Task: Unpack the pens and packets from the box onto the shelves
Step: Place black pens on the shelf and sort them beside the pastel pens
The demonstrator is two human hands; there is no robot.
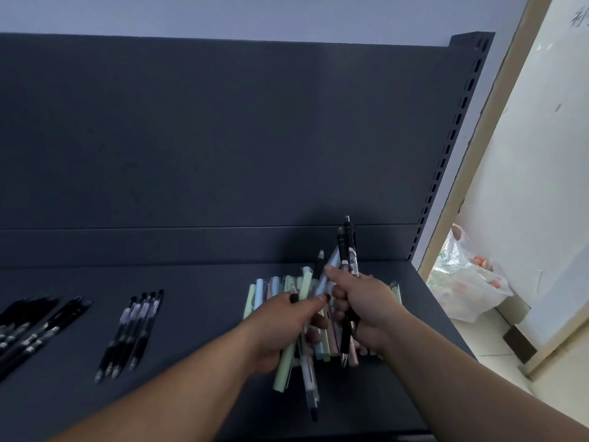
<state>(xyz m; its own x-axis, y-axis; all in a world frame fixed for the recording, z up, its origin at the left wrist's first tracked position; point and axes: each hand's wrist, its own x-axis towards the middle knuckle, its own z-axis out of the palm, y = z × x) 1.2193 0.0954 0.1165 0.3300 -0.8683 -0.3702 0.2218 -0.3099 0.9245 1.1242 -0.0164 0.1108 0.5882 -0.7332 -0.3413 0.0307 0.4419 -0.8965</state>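
Both my hands hover over a pile of pastel pens [266, 290] lying on the dark shelf [197, 314]. My left hand [287, 327] grips a bunch of pens, among them a pale green one [285, 366] and a clear one with a black tip. My right hand [363, 306] holds a few black pens [347, 247] upright in its fist, while its thumb and forefinger pinch a light blue pen that reaches across from the left hand's bunch. The box is out of view.
A row of black pens [134, 330] lies mid-left on the shelf, with more black pens [35, 327] at the far left. The shelf's slotted upright [459, 135] stands at the right. Past it, a white plastic bag [465, 282] sits on the tiled floor by a board.
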